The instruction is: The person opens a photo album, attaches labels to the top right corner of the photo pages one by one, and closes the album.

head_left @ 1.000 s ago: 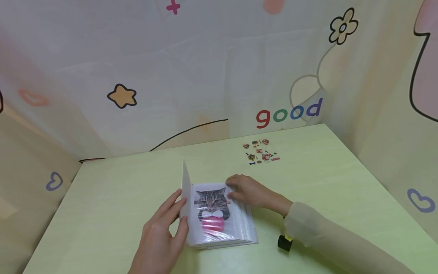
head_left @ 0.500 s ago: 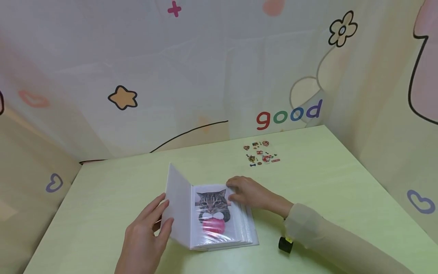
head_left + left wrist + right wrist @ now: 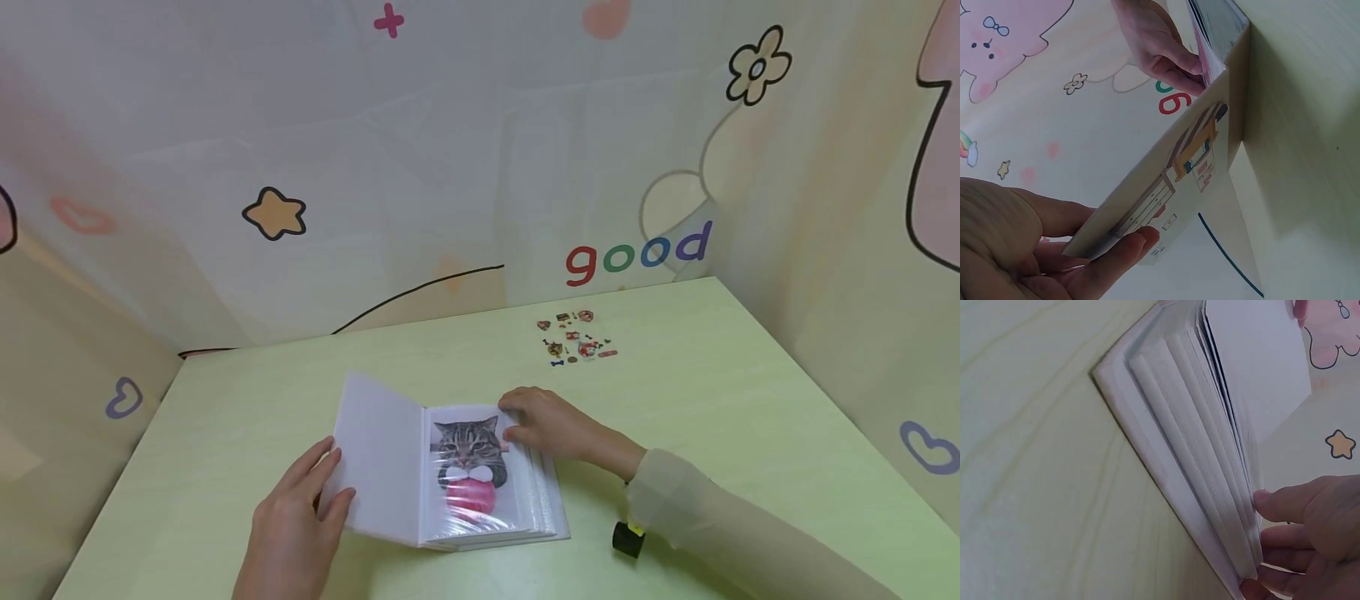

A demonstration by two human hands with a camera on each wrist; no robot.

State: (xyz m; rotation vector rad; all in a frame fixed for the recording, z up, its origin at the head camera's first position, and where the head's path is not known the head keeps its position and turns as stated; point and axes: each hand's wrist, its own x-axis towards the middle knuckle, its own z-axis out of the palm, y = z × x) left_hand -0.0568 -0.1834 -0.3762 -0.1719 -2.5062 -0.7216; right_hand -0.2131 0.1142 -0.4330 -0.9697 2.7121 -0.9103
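A white photo album (image 3: pixel 480 533) lies on the table, its front cover (image 3: pixel 378 467) tilted up and swung to the left. The first sleeve shows a picture of a tabby cat (image 3: pixel 467 450) with a white bow and a pink shape below. My left hand (image 3: pixel 288 525) pinches the cover's outer edge between thumb and fingers; in the left wrist view the printed outside of the cover (image 3: pixel 1194 159) shows. At the upper right corner of the pages, my right hand (image 3: pixel 551 423) holds their edge, thumb on the page edges (image 3: pixel 1210 462) in the right wrist view.
A clear sheet of small pet-themed stickers (image 3: pixel 587 349) lies behind the album, toward the back of the pale green table (image 3: pixel 675 375). A printed curtain (image 3: pixel 420 167) encloses the back and sides. A small black cylinder (image 3: pixel 627 539) sits below my right cuff.
My left hand has moved left, swinging the album's cover from nearly upright to a wide lean outward. The right hand stays at the pages' corner.
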